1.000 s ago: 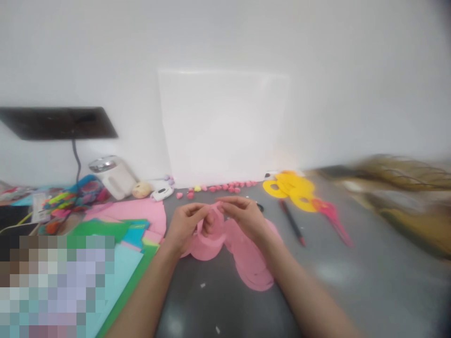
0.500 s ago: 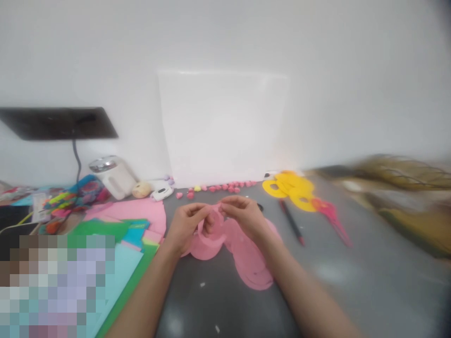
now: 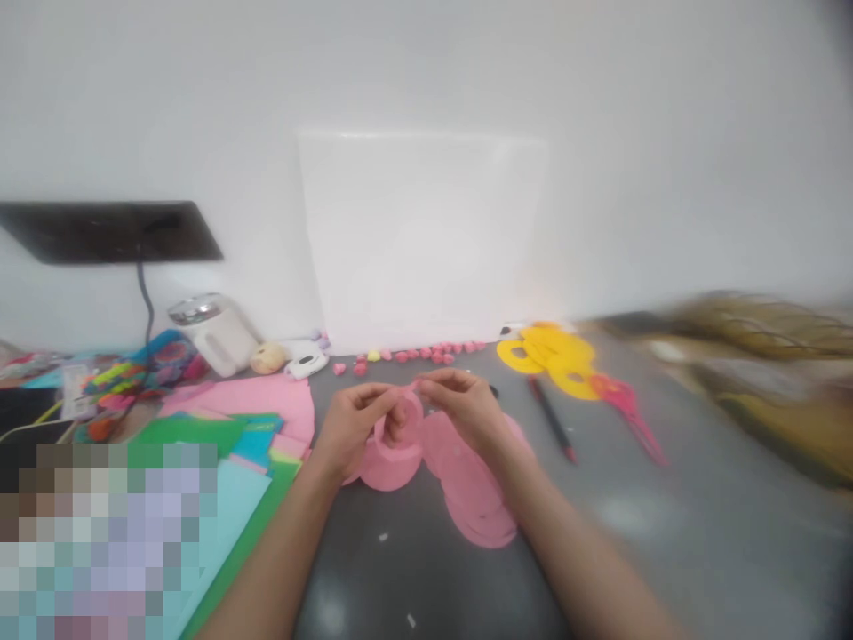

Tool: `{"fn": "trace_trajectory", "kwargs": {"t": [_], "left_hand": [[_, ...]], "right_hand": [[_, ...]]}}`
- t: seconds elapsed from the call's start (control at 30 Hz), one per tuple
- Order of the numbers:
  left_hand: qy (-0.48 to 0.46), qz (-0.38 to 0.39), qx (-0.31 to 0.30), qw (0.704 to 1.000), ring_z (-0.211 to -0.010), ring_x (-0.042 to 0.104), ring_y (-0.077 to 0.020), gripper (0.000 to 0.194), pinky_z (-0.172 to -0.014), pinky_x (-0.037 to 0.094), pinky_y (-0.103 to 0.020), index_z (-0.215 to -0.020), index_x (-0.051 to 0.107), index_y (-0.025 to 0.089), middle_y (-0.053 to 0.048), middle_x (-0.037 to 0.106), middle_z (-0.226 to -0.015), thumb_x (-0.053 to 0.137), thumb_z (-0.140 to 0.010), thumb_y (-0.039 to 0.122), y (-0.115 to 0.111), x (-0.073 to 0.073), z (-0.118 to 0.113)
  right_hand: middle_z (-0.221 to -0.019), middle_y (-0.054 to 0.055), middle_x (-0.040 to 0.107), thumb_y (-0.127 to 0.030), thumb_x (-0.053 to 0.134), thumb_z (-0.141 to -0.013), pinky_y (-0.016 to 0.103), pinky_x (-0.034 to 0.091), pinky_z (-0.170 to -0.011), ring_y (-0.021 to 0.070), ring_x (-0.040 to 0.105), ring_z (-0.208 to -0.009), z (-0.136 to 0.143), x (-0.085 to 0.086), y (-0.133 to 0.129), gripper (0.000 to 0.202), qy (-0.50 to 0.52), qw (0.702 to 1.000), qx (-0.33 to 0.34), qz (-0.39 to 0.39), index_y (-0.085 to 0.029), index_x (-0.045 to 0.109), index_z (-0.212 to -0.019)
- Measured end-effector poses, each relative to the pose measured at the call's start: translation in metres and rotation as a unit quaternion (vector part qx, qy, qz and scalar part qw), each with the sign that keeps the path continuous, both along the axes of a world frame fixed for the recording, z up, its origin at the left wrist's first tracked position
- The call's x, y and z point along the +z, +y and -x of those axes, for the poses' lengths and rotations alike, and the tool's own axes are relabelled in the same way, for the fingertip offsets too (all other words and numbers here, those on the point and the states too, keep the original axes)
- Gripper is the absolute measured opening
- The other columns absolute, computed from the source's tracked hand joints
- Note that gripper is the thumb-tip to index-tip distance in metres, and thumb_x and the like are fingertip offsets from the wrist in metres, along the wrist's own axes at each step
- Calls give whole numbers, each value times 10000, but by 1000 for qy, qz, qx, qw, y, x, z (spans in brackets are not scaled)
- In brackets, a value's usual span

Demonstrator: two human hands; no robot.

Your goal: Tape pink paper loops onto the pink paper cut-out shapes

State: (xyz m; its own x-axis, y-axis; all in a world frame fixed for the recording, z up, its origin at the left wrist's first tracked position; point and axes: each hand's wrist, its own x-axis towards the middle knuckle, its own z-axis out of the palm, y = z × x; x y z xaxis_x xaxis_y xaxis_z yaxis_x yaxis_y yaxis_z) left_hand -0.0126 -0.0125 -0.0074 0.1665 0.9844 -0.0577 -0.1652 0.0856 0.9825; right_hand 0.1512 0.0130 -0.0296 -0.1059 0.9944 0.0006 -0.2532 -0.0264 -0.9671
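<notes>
Both hands hold one curled pink paper ring [image 3: 411, 425] above the grey table. My left hand [image 3: 356, 425] pinches its upper left side, with fingertips showing through the ring's opening. The thumb and fingers of my right hand [image 3: 459, 402] close on the ring's top right edge. Pink paper discs [image 3: 390, 471] lie just under the ring, and more overlapping pink discs [image 3: 476, 498] rest below my right hand and wrist.
Yellow paper rings [image 3: 550, 356], a dark pencil [image 3: 553, 420] and pink scissors [image 3: 630, 411] lie on the right. Small pink pieces [image 3: 436, 356] line the wall side. Coloured paper sheets [image 3: 187, 444] and a white bottle [image 3: 219, 338] are on the left.
The ring's loose right part has drawn in, so the ring looks rounder and more closed. Both hands have stayed almost in place, still pinching it.
</notes>
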Motion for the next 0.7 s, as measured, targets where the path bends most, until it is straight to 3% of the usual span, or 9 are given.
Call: {"fn": "trace_trajectory", "kwargs": {"t": [0.27,0.5,0.7], "left_hand": [[-2,-1,6,1000,-435,505,-85,212,-429,401,-209,-648,644,127,-5,595,-560,661,-729,322,0,0,1],[0,-5,12,1000,-441,507,-84,207,-435,403,-208,-636,638,122,-4,585,-551,647,-745,297,-1,2,0],[1,-7,13,1000,-446,507,-89,202,-440,406,-214,-644,646,121,-7,590,-553,652,-735,301,-1,0,0]], "right_hand": [[-783,53,702,-324,769,-596,324,492,-764,157,625,-743,0,4,-2,249,7,1000,11,27,-176,721,-791],[-655,18,665,-313,795,-557,292,496,-667,126,603,-625,0,-1,0,243,39,999,15,17,-170,697,-728],[-647,17,663,-310,788,-568,281,489,-645,124,598,-617,1,5,-5,219,13,1000,13,13,-164,689,-697]]}}
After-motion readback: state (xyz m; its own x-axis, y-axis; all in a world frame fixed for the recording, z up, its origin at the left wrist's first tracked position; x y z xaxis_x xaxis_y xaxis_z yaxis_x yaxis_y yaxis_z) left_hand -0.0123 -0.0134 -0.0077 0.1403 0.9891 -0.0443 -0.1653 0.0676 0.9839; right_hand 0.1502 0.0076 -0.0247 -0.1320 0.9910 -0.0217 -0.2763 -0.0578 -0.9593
